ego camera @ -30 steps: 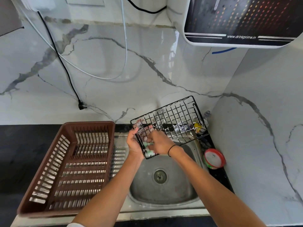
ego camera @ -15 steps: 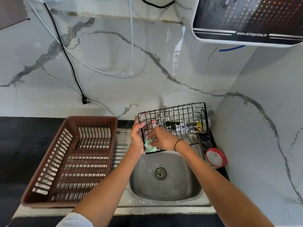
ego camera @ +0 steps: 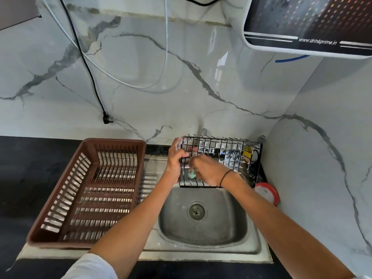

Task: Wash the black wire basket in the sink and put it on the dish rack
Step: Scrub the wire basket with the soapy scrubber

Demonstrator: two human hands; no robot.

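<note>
The black wire basket (ego camera: 227, 156) hangs above the back of the steel sink (ego camera: 203, 224), its grid filmed with soap. My left hand (ego camera: 176, 158) grips its left edge, fingers curled round the wires. Inside the basket, my right hand (ego camera: 207, 169) presses a green sponge (ego camera: 191, 174) against the wires, with its fingers curled over the sponge. The brown plastic dish rack (ego camera: 88, 190) stands on the drainboard left of the sink, with nothing in it.
A red-rimmed round container (ego camera: 266, 193) sits on the counter right of the sink. A black plug (ego camera: 106, 118) dangles on its cord against the marble wall. A water purifier (ego camera: 310, 25) is mounted at the upper right. Black countertop (ego camera: 30, 168) lies at left.
The basket has swung from a tilted pose to nearly level and square to the wall. My right hand with the sponge has moved slightly along its near-left wires.
</note>
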